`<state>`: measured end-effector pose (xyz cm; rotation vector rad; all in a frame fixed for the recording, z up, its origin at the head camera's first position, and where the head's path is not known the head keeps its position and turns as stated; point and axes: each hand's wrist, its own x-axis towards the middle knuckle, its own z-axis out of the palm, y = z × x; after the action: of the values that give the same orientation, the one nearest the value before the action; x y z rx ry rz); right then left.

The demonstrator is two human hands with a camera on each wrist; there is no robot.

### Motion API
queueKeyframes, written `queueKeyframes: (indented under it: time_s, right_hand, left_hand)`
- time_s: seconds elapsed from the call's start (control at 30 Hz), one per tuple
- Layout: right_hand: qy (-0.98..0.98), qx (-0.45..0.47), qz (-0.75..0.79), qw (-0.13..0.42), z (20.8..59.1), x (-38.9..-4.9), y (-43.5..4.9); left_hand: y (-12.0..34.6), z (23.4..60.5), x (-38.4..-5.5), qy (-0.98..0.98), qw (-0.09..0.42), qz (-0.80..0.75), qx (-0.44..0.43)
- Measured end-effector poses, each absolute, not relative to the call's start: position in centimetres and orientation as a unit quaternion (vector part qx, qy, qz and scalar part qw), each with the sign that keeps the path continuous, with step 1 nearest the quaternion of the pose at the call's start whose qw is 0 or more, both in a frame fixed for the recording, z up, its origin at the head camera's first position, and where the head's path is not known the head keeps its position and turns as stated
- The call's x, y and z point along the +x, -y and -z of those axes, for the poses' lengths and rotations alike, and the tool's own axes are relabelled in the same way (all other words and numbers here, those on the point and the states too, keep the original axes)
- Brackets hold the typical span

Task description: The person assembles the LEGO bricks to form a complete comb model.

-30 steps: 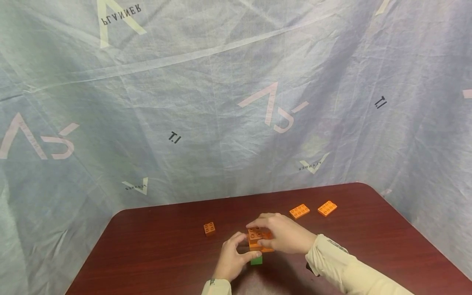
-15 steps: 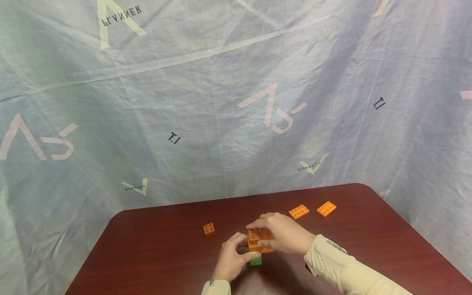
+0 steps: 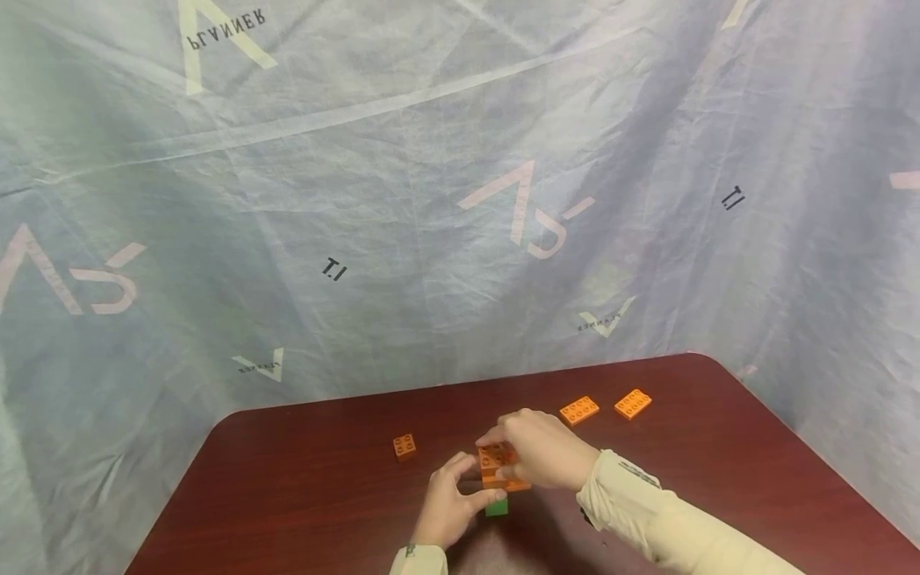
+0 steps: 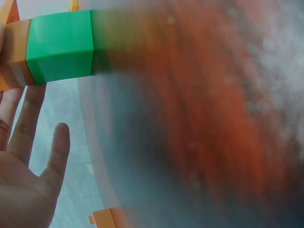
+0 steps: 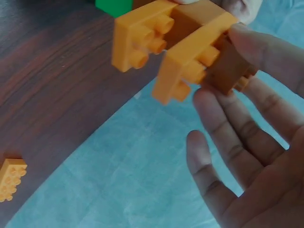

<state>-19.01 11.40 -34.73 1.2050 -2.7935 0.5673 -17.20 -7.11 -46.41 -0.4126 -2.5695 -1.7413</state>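
A stack of toy building bricks stands on the table between the hands. At its bottom is a green brick [image 4: 61, 45], with a brown-orange brick [image 4: 15, 57] just above it. Two thin orange plates, an upper one [image 5: 183, 59] and a lower one [image 5: 130, 40], jut out from the stack with their studs showing. A brown-orange 2x2 brick [image 3: 492, 457] forms the top. My right hand [image 3: 552, 451] pinches this top brick between thumb and fingers. From the other side, my left hand [image 3: 444, 507] grips the lower stack, its little finger extended. Some fingertips are hidden behind the bricks.
Another brown-orange 2x2 brick [image 3: 405, 446] lies left of the stack. Two orange 2x4 plates, one nearer [image 3: 579, 410] and one farther right [image 3: 633, 404], lie at the back right of the dark red table [image 3: 302, 479]. A grey-blue cloth [image 3: 402, 319] hangs behind.
The head view has shifted slightly. Both hands keep their hold on the stack, and the loose bricks lie as before.
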Motion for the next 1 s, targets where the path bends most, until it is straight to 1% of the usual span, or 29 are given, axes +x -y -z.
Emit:
queueKeyframes:
  time_s: [0.2,0.57,0.77,1.0]
  right_hand:
    - [0.906,0.368,-0.207,-0.004,34.4,-19.1,-11.0]
    - [0.912,0.363,-0.191,0.018,34.2,-19.0,-10.9]
    - [0.911,0.353,-0.213,0.020,35.7,-18.9,-11.7]
    - [0.901,0.357,-0.242,0.052,37.3,-18.5,-12.1]
  left_hand:
    - [7.3,46.3,-17.2,0.822,0.010,0.554,-0.129]
    - [7.3,45.9,-17.4,0.828,0.011,0.544,-0.132]
    - [7.0,46.1,-17.4,0.829,0.008,0.541,-0.139]
    - [7.1,46.1,-17.2,0.830,0.014,0.539,-0.143]
